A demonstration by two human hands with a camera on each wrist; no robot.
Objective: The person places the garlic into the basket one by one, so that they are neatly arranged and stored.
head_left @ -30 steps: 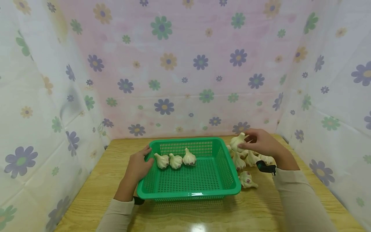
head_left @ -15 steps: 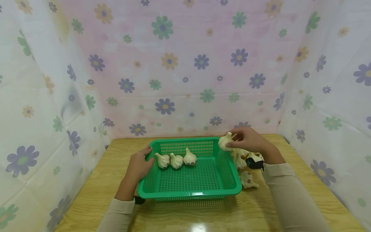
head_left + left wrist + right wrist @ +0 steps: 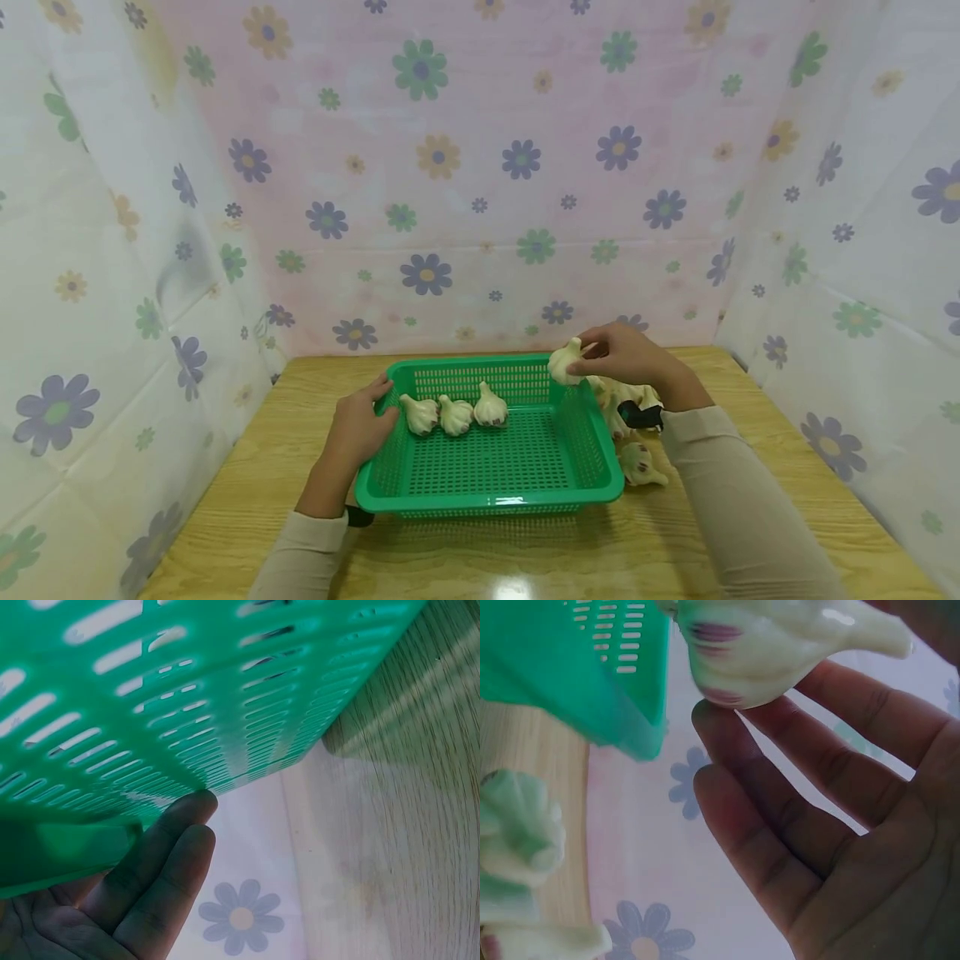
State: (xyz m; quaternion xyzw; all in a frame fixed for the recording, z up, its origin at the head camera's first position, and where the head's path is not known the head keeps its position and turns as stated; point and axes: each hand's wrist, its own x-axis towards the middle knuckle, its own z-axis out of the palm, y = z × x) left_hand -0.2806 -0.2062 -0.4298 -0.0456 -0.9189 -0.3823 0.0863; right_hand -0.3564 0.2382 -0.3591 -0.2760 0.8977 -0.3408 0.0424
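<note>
Garlic [image 3: 565,364] leftward — right wrist view shows purple

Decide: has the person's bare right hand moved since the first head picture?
Yes: the right hand has moved left, toward the far right corner of the green, rectangular, slotted plastic basket.

Green basket [image 3: 487,506] with rows of slots at the left hand [image 3: 362,427]. In the right hand [image 3: 622,358], a creamy-white garlic bulb [image 3: 566,363] streaked purple (plainest in the right wrist view). Below that hand, cream bulbs [image 3: 636,463] with purple marks. Behind both hands, beige sleeves [image 3: 738,483]; beneath them, a yellow-brown, wood-grained table [image 3: 240,483]; beyond, pale pink-and-white cloth [image 3: 480,108] with purple, green and orange flowers [image 3: 438,158].
</note>
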